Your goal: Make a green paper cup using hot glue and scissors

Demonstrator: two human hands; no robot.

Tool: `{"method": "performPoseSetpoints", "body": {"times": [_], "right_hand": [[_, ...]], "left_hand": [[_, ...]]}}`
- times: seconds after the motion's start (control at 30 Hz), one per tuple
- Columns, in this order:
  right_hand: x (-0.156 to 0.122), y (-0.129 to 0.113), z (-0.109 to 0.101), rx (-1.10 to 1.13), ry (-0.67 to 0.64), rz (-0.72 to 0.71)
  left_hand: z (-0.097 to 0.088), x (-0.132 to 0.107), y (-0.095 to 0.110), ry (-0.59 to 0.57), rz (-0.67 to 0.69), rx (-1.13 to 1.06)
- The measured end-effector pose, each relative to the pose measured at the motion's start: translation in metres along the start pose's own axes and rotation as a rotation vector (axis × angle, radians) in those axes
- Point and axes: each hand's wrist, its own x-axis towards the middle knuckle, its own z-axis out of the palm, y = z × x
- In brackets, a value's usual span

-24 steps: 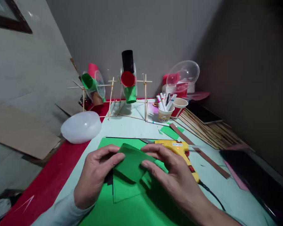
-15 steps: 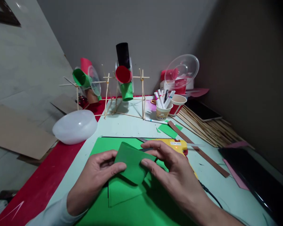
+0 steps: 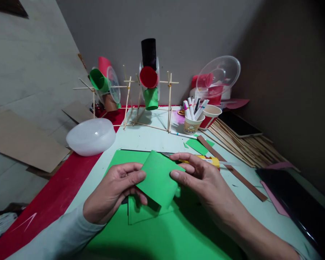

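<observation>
Both my hands hold a small green paper piece (image 3: 158, 177), curled over, just above a large green sheet (image 3: 162, 231) on the table. My left hand (image 3: 116, 189) pinches its left edge between thumb and fingers. My right hand (image 3: 203, 178) pinches the right edge, thumb on top. Behind my right hand lies a yellow glue gun (image 3: 209, 160), partly hidden, its cord running off to the right.
A stick frame (image 3: 148, 104) carrying green, red and black paper tubes stands at the back. A white plastic bowl (image 3: 90, 136) sits left on a red sheet. A cup of markers (image 3: 192, 121), wooden sticks (image 3: 241, 144), brown strip (image 3: 233, 173) and a dark tray (image 3: 295, 202) are right.
The green piece has been lifted and turned more face-up between my hands. The view has tilted down a little, so the glue gun is more hidden behind my right hand.
</observation>
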Motion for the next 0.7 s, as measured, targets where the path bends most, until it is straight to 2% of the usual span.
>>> {"method": "performPoseSetpoints", "body": {"times": [0.3,0.47,0.57,0.7], "right_hand": [[0.0019,0.0106,-0.0001,0.153,-0.046,0.021],[0.0031,0.0105,0.0005,0.191,-0.025,0.024],[0.0045,0.0107,0.0016,0.192,-0.022,0.030],[0.0037,0.0103,0.0033,0.212,-0.015,0.045]], "left_hand": [[0.0019,-0.0049,0.0022,-0.003,0.053,0.033],[0.0042,-0.0076,0.0041,-0.097,0.045,-0.019],[0.0041,-0.0078,0.0029,-0.167,0.048,0.031],[0.0029,-0.0086,-0.0007,-0.162,0.058,0.073]]}}
